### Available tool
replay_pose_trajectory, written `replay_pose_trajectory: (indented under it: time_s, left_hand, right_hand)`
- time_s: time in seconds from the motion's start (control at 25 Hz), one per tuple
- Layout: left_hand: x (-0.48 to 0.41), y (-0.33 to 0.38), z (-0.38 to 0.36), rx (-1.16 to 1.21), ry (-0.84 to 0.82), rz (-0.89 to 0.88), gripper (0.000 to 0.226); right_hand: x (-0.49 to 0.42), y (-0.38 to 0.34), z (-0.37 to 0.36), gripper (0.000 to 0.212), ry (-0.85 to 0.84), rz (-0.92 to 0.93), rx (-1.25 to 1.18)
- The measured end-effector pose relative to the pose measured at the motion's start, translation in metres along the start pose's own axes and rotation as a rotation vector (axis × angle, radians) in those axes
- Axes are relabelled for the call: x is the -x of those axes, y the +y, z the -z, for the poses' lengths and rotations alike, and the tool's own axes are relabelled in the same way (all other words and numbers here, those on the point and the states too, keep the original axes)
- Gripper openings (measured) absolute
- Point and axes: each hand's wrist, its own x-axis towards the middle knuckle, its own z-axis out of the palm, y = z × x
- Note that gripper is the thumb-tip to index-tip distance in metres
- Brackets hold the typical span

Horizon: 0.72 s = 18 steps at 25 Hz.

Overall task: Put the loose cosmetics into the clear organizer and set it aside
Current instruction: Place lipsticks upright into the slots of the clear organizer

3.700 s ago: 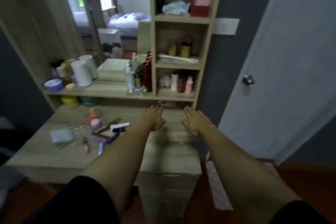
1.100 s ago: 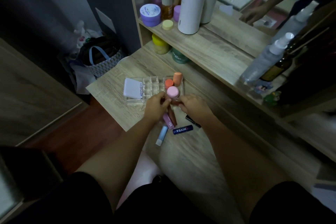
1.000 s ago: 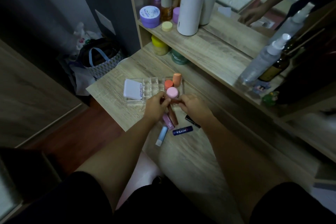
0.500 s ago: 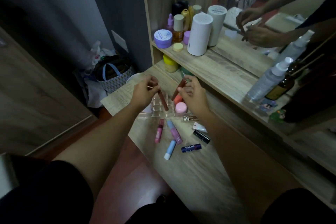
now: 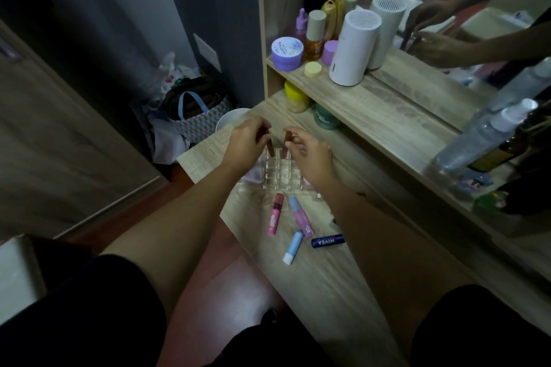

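The clear organizer sits on the wooden dresser top, partly hidden under both hands. My left hand pinches a brown tube that stands upright over the organizer's far cells. My right hand holds a second brown tube upright beside it. Loose on the wood nearer me lie a pink tube, a lilac tube with a blue cap, a light blue stick and a dark blue Nivea stick. A pale compact shows at the organizer's left end.
A raised shelf behind the organizer carries a white cylinder, a purple jar and several bottles. A spray bottle stands at the right. A mirror reflects my hands. A bag sits on the floor left of the dresser.
Each hand picked up a brown tube from beside the organizer, raised it, and has now lowered it upright over the far cells. The camera view shifted closer.
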Motion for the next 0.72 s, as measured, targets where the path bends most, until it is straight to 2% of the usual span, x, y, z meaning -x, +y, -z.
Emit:
replay_pose_trajectory:
  time_s: [0.28, 0.72]
  left_hand:
    - [0.004, -0.012, -0.015, 0.004, -0.138, -0.02, 0.028]
    - [-0.001, -0.011, -0.013, -0.053, -0.181, -0.075, 0.026]
  right_hand:
    - [-0.005, 0.011, -0.007, 0.028, -0.096, -0.045, 0.076]
    - [-0.014, 0.013, -0.002, 0.029, -0.149, -0.045, 0.157]
